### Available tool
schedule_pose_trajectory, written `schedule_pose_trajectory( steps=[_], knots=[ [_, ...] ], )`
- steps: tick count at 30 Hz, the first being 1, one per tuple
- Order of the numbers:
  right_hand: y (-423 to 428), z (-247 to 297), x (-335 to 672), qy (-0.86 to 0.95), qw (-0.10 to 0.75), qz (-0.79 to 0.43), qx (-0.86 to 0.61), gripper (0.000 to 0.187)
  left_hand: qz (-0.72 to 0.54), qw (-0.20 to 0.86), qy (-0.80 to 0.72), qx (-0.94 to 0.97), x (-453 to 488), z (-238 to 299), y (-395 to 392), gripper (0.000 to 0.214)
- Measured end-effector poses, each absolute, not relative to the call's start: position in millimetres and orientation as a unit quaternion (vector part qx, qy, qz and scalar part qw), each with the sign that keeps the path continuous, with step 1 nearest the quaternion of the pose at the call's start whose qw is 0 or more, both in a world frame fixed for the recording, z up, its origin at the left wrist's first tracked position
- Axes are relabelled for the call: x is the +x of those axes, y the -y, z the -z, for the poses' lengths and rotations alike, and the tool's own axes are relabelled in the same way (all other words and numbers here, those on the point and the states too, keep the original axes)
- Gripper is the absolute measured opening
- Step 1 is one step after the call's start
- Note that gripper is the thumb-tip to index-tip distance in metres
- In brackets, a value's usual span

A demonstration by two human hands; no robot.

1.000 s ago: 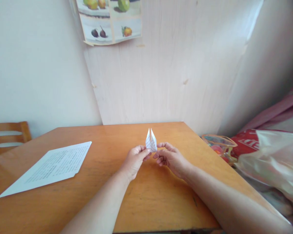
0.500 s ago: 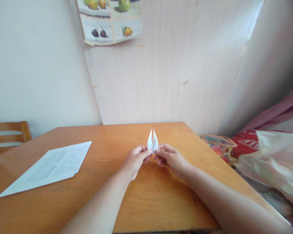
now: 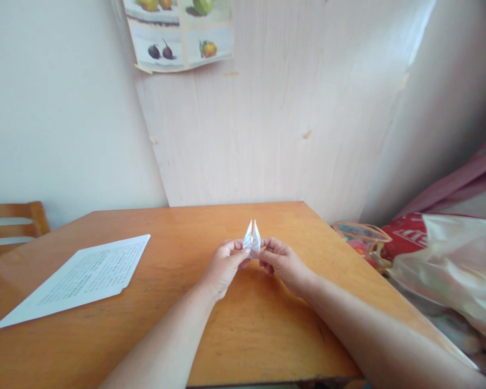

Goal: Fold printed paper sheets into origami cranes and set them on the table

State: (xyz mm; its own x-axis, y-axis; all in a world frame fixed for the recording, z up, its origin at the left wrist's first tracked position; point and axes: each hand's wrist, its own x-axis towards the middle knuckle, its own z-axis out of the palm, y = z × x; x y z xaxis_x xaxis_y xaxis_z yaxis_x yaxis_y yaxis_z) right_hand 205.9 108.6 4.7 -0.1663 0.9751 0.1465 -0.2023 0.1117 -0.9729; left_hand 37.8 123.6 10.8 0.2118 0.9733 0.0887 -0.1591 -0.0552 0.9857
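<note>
A small folded piece of printed white paper [image 3: 252, 243] stands up between my two hands, over the middle of the wooden table [image 3: 178, 319]. Two narrow points rise from its top with a slit between them. My left hand [image 3: 225, 265] pinches its lower left part, thumb in front. At the lower right, my right hand [image 3: 281, 263] pinches it with thumb and fingers. The fingertips behind the paper are partly hidden.
Printed sheets [image 3: 81, 278] lie on the table's left side. A wooden chair [image 3: 14, 224] stands beyond the left edge. Past the right edge are an orange-rimmed clear bag [image 3: 362, 233] and a whitish plastic bag [image 3: 449, 265]. A fruit picture [image 3: 178, 40] hangs on the wall behind.
The folded paper has tilted, so its body looks shorter and its points sit slightly lower. Both hands keep hold of it. The whole view has shifted a little.
</note>
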Motion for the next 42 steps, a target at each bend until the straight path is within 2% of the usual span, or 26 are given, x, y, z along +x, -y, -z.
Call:
schedule_pose_trajectory(
  steps=[4, 10, 16, 28, 42],
  knots=[
    [-108.3, -6.5, 205.2, 0.529, 0.561, -0.514, -0.376, 0.032, -0.478, 0.554, -0.404, 0.549, 39.9, -10.8, -120.5, 0.031],
    [-109.8, -7.0, 205.9, 0.533, 0.56, -0.504, -0.384, 0.03, -0.435, 0.6, -0.409, 0.533, 37.4, -11.1, -119.8, 0.034],
    [-111.5, -4.9, 207.3, 0.528, 0.556, -0.507, -0.394, 0.03, -0.446, 0.623, -0.388, 0.513, 37.2, -10.9, -121.6, 0.04],
    [-111.2, -4.7, 207.3, 0.529, 0.558, -0.517, -0.377, 0.028, -0.463, 0.604, -0.38, 0.525, 39.4, -12.9, -119.1, 0.037],
    [-115.8, -7.5, 213.6, 0.571, 0.516, -0.461, -0.442, 0.029, -0.448, 0.591, -0.401, 0.538, 35.7, -14.5, -119.3, 0.026]
  ],
)
